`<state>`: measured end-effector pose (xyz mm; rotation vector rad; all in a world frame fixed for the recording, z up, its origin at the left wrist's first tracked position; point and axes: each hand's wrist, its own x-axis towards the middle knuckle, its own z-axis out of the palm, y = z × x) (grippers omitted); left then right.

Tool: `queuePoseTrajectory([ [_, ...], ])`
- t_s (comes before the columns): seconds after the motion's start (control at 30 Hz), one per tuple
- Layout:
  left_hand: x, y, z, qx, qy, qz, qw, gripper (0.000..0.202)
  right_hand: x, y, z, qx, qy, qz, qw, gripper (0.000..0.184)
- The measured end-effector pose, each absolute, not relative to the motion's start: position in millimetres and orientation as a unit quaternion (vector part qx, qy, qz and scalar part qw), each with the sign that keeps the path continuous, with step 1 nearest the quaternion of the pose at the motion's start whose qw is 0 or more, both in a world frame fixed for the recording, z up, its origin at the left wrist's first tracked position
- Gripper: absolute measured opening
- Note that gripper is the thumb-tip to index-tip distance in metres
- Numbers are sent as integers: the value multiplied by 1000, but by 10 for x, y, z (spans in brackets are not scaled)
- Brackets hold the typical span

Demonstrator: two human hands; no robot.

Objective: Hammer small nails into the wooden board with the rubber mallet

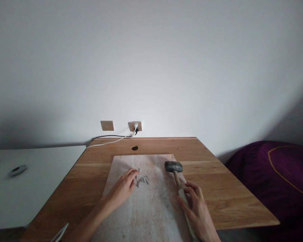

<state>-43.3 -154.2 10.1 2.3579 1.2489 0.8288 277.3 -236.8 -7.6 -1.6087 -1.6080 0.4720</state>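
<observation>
My left hand (125,185) is over a whitish wooden board (146,211), its fingertips pinched on a small grey piece (138,170) that is mostly hidden. Just right of those fingers, several thin grey slivers (143,180) lie fanned out on the board; their material is too small to make out. A rubber mallet (173,166) with a dark head and a pale wooden handle lies along the board's right edge. Around its handle are the fingers and thumb of my right hand (197,206).
The board rests on a wooden table (229,195). A white table (47,181) adjoins on the left, holding a grey oval object (17,170). Cables run to a wall socket (131,125) behind. A purple beanbag-like item (255,168) stands at the right.
</observation>
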Motion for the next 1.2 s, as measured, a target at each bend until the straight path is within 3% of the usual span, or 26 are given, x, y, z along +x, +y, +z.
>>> queuePoseTrajectory([
  [0.17,-380,-1480,139,835,433,309,143,54,2753,-2374,-56,-634,-629,189,408,32],
  [0.37,-258,-1357,305,827,478,272,113,21,2745,-2376,-38,-629,-637,195,401,31],
  [0.87,13,-1032,451,860,495,113,58,27,2771,-2386,-44,-618,-628,173,441,28],
  [1.2,-14,-918,490,860,474,153,112,23,2784,-2454,21,-635,-587,155,478,29],
])
